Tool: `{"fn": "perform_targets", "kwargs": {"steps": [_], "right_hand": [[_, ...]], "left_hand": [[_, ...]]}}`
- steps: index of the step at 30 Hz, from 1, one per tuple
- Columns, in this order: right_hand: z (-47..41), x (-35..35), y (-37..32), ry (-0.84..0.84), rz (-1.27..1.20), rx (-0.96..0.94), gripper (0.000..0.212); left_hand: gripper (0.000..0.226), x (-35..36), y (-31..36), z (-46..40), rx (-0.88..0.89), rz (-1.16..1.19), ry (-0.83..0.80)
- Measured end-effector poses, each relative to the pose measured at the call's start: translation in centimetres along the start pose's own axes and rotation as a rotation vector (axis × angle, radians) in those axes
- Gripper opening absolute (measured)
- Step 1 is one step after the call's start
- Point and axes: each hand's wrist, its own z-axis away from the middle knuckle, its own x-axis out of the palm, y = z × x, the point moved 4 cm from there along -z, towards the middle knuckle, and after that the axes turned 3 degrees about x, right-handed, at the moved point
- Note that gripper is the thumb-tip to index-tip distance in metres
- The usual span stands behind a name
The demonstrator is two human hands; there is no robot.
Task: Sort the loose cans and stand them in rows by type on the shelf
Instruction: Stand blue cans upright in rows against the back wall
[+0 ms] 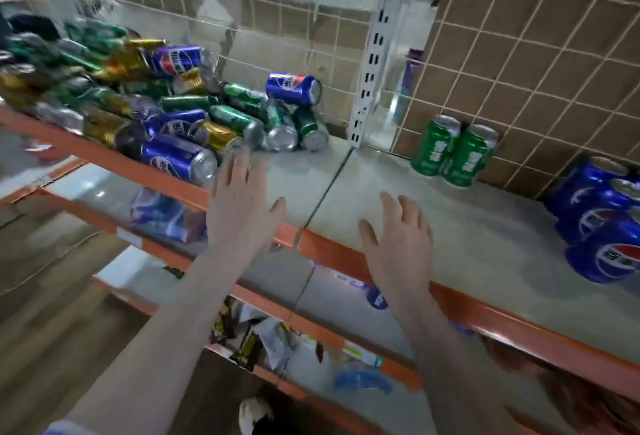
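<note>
Shelf [398,192]: grey boards, orange front rail. Heap of loose cans [145,98]: green, gold, silver and blue with red-white emblem. Two standing cans [453,150]: green, white lettering. Standing group [602,223]: blue, red-white-blue emblem. Back panel [540,39]: brown behind white wire grid.

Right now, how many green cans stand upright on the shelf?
2. The left green can and the right green can stand touching against the back grid. Other green cans lie in the pile.
</note>
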Motion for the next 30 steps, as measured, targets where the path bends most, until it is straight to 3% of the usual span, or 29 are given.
{"fn": "perform_targets", "kwargs": {"steps": [8, 14, 23, 30], "right_hand": [[-5.4, 9.5, -11.1, -0.106, -0.06, 0.053, 0.053], [-7.8, 11.8, -16.7, -0.095, -0.037, 0.096, 0.051], [-7.2, 13.0, -21.0, 0.008, 0.025, 0.265, 0.047], [-6.7, 13.6, -21.6, 0.025, 0.117, 0.407, 0.047]], "left_hand": [[0.061, -0.8, -14.1, -8.4, 0.056, -0.103, -0.016], [0.066, -2.3, -21.5, -13.5, 0.052, -0.105, -0.037], [0.065, 0.3, -24.1, -18.2, 0.27, 0.047, -0.289], [0.071, 3.2, -23.2, -19.7, 0.34, -0.042, -0.55]]}}
